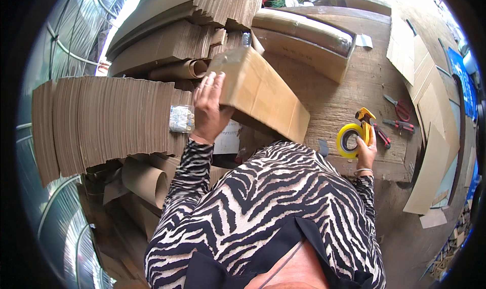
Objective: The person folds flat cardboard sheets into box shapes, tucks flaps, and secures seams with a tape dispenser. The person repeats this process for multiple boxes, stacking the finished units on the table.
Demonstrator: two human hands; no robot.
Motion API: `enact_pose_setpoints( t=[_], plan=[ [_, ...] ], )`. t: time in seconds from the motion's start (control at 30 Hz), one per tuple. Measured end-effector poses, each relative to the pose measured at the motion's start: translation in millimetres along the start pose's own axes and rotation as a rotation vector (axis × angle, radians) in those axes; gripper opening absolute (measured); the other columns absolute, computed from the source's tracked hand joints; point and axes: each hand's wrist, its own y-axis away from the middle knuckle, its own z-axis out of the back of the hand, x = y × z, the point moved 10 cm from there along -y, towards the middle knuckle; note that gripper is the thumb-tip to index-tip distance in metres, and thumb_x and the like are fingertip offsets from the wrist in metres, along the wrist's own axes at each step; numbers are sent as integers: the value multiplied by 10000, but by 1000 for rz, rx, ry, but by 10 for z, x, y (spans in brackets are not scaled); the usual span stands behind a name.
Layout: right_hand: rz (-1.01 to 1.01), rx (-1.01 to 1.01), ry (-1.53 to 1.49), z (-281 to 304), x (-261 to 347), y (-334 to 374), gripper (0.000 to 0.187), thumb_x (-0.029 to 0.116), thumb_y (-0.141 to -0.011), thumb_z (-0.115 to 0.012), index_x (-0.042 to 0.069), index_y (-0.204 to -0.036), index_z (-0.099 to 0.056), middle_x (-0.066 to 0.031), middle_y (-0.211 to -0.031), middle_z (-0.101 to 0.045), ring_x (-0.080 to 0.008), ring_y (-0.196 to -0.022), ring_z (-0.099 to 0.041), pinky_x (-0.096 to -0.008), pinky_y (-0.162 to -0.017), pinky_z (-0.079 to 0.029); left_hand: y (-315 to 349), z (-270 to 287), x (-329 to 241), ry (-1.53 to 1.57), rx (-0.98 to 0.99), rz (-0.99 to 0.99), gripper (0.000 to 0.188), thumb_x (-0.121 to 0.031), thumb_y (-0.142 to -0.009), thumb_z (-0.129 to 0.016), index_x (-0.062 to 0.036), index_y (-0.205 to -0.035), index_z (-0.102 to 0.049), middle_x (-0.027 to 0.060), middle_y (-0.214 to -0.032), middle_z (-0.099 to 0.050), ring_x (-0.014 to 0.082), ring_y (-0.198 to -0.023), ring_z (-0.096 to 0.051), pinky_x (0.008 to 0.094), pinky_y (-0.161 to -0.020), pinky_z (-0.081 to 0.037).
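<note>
My left hand (208,109) grips the left end of a long, closed cardboard box (273,94), its fingers over the end and top edge. The box is tilted, and its near right corner comes close to my body. My right hand (367,150) is closed round a yellow and black tape dispenser (365,118) carrying a roll of yellow tape (342,141). It is off to the right, apart from the box. Beside the right hand lies a red and black hand tool (383,136), partly hidden.
Flattened cardboard is stacked at the left (101,122) and far left (167,48). Another long box (304,53) lies at the back of the wooden table (329,104). Scissors (401,109) and pliers (400,125) rest at the right, near loose cardboard sheets (430,172).
</note>
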Motion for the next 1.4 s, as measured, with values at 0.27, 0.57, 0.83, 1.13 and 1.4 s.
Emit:
enact_pose_setpoints(
  t=[0.27, 0.57, 0.83, 1.13, 1.4],
  plan=[
    [163, 130, 27, -431, 983, -24, 705, -55, -830, -641, 42, -1474, -371, -87, -1388, -506, -172, -1196, -545, -271, -992, -451, -92, 72, -681, 122, 431, -158, 860, -327, -619, -830, -73, -1376, -510, 136, -1412, -421, 332, -1257, -379, 464, -1077, -315],
    [327, 286, 128, -890, 1768, 208, 697, -22, -809, -708, 72, -1441, -429, -119, -1424, -479, -246, -1261, -526, -343, -1035, -471, -169, -58, -755, 351, 432, -323, 924, -513, -623, -834, -41, -1305, -425, 161, -1498, -339, 371, -1398, -274, 471, -1130, -213],
    [650, 293, 524, -1228, 2511, 634, 679, -26, -765, -727, 39, -1393, -478, -155, -1372, -533, -254, -1245, -543, -355, -1027, -464, -136, -3, -809, 388, 435, -349, 1045, -610, -657, -771, -76, -1451, -349, 154, -1484, -379, 361, -1388, -297, 483, -1138, -205],
    [1191, 409, 907, -1823, 3177, 1433, 729, 33, -614, -816, 52, -1299, -566, -156, -996, -629, -281, -836, -644, -353, -716, -531, -433, -6, -315, 897, 439, -231, 411, -250, -959, -586, -29, -1303, -549, 159, -1245, -591, 247, -1044, -637, 353, -915, -528],
    [1359, 530, 1001, -2184, 3297, 1834, 708, 88, -580, -833, 125, -1242, -586, -130, -920, -604, -258, -714, -614, -347, -591, -500, -380, -69, -595, 1694, 721, 188, 400, -383, -987, -553, -30, -1160, -626, 51, -1002, -653, 118, -931, -625, 253, -808, -524]
  ],
)
